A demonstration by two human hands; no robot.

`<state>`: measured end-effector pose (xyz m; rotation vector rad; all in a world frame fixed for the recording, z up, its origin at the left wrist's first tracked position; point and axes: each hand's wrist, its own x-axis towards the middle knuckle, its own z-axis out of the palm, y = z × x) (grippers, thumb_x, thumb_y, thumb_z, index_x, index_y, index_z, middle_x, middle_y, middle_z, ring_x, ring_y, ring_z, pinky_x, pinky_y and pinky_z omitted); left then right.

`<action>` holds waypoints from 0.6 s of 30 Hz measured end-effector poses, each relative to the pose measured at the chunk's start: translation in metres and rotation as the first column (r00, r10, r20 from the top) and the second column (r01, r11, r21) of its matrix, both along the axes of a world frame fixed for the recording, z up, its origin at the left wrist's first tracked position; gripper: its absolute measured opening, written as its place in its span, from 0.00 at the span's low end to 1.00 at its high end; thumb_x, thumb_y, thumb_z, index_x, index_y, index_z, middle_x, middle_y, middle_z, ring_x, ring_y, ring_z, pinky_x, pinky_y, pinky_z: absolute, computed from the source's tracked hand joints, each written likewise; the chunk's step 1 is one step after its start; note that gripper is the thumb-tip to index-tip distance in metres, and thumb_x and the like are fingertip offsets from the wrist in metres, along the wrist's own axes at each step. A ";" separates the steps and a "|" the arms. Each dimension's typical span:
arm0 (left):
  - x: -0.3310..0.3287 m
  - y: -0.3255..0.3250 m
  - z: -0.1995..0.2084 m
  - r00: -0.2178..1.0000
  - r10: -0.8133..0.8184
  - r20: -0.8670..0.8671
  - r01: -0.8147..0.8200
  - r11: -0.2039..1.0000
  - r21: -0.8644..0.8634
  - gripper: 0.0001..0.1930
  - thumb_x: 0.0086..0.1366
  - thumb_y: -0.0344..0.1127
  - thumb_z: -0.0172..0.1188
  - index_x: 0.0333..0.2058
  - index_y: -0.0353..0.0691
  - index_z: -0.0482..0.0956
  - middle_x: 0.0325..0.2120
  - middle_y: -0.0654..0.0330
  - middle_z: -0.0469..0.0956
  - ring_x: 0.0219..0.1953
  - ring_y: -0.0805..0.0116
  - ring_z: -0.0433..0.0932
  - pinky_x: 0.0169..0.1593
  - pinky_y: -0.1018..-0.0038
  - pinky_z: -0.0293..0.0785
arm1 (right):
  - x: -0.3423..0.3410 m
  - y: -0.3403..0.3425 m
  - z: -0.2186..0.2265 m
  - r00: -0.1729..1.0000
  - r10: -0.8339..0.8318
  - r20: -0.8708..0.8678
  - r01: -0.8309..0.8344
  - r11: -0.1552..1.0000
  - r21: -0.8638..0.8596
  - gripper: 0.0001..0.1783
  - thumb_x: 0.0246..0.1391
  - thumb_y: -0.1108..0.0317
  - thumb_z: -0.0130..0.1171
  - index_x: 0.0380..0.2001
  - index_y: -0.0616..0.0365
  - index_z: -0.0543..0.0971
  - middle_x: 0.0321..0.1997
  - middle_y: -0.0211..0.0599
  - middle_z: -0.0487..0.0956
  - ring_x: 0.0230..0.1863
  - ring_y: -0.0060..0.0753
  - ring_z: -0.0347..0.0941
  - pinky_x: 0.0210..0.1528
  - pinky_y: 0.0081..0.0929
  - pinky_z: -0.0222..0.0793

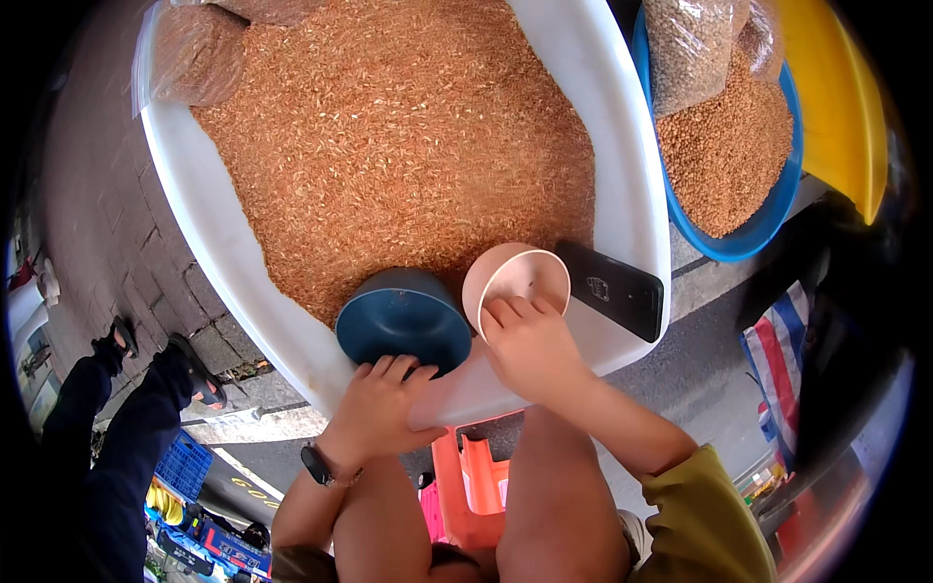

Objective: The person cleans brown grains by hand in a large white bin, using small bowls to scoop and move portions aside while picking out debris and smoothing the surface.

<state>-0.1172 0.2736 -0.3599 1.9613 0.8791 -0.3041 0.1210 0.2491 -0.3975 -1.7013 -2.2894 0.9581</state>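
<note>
A dark blue bowl [403, 311] leans tilted in the grain at the near edge of a white tub [622, 117]. The fingers of my left hand [379, 413] hook over its near rim. Just right of it, touching or nearly so, is a pale pink bowl [505, 272] with a few small dark specks inside. My right hand [535, 350] reaches over that bowl's near rim, fingers bent together inside; their tips are hidden. Reddish-brown unpolished rice [418, 136] fills most of the tub. A black smartphone [617, 291] lies at the tub's near right corner.
A clear bag of grain [199, 53] sits at the tub's far left. On the right stands a blue basin [729, 248] of tan grains with another bag [688, 49], beside a yellow container [841, 97]. A person's legs [146, 418] are at left. Below is a red stool [476, 486].
</note>
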 end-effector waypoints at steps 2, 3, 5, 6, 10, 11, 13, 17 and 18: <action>0.004 0.000 -0.003 0.999 -0.035 -0.012 0.036 0.997 0.068 0.37 0.44 0.59 0.71 0.48 0.40 0.76 0.41 0.53 0.75 0.44 0.52 0.75 0.45 0.60 0.71 | 0.007 0.000 0.019 0.999 0.030 0.028 -0.031 0.999 0.035 0.16 0.45 0.67 0.58 0.40 0.59 0.78 0.39 0.37 0.77 0.42 0.38 0.73 0.42 0.35 0.68; 0.009 0.001 -0.004 0.996 -0.089 0.014 0.088 0.995 0.057 0.36 0.47 0.57 0.69 0.49 0.37 0.74 0.43 0.51 0.74 0.46 0.51 0.74 0.48 0.59 0.70 | 0.012 -0.001 0.027 0.997 0.063 0.050 -0.066 0.995 0.069 0.18 0.48 0.68 0.54 0.44 0.56 0.77 0.40 0.38 0.76 0.43 0.37 0.72 0.41 0.37 0.67; 0.017 0.000 -0.006 0.988 -0.146 0.040 0.144 0.988 0.048 0.35 0.50 0.55 0.67 0.50 0.35 0.73 0.44 0.49 0.74 0.48 0.50 0.73 0.51 0.57 0.68 | 0.024 -0.006 0.041 0.992 0.103 0.071 -0.109 0.990 0.087 0.20 0.47 0.67 0.54 0.46 0.53 0.76 0.41 0.35 0.75 0.43 0.36 0.71 0.42 0.37 0.66; 0.021 -0.002 -0.008 0.994 -0.098 0.049 0.094 0.994 0.062 0.35 0.51 0.55 0.66 0.50 0.34 0.72 0.44 0.49 0.74 0.47 0.49 0.73 0.50 0.58 0.68 | 0.029 -0.009 0.044 0.985 0.144 0.091 -0.154 0.983 0.105 0.22 0.47 0.66 0.54 0.48 0.51 0.76 0.41 0.32 0.74 0.42 0.35 0.71 0.42 0.37 0.66; 0.037 0.000 -0.022 1.000 0.011 0.023 -0.013 0.996 0.093 0.32 0.55 0.53 0.63 0.49 0.34 0.72 0.41 0.49 0.74 0.45 0.50 0.73 0.47 0.59 0.69 | 0.050 -0.028 0.040 0.991 0.098 0.091 -0.116 0.965 0.233 0.22 0.45 0.64 0.55 0.47 0.46 0.77 0.40 0.27 0.73 0.41 0.31 0.70 0.43 0.34 0.66; 0.040 0.001 -0.026 1.000 0.003 0.023 -0.005 0.996 0.088 0.32 0.55 0.53 0.63 0.49 0.34 0.72 0.41 0.49 0.74 0.45 0.50 0.73 0.47 0.59 0.69 | 0.052 -0.033 0.034 0.995 0.081 0.061 -0.096 0.949 0.302 0.22 0.44 0.63 0.56 0.47 0.45 0.78 0.40 0.25 0.73 0.41 0.30 0.70 0.43 0.32 0.66; 0.045 0.001 -0.036 0.991 0.026 -0.132 0.003 0.976 0.216 0.28 0.55 0.52 0.62 0.45 0.34 0.73 0.37 0.51 0.75 0.40 0.54 0.74 0.43 0.61 0.70 | 0.054 -0.039 0.028 0.998 0.061 0.030 -0.067 0.929 0.364 0.23 0.43 0.63 0.57 0.47 0.44 0.78 0.40 0.24 0.72 0.40 0.28 0.70 0.43 0.30 0.66; 0.054 -0.004 -0.050 0.967 -0.099 -0.237 0.179 0.922 0.344 0.24 0.52 0.47 0.62 0.42 0.35 0.74 0.36 0.52 0.75 0.38 0.56 0.76 0.39 0.62 0.73 | 0.052 -0.045 0.023 1.000 0.007 0.030 -0.021 0.883 0.469 0.16 0.39 0.63 0.59 0.37 0.39 0.81 0.38 0.19 0.74 0.39 0.26 0.70 0.42 0.28 0.65; 0.055 -0.007 -0.049 0.967 -0.064 -0.248 0.146 0.932 0.332 0.22 0.51 0.43 0.62 0.41 0.35 0.74 0.36 0.54 0.75 0.37 0.57 0.77 0.36 0.63 0.74 | 0.051 -0.046 0.022 0.999 -0.014 0.039 -0.007 0.876 0.483 0.11 0.35 0.63 0.61 0.28 0.36 0.81 0.36 0.18 0.76 0.38 0.27 0.71 0.41 0.29 0.65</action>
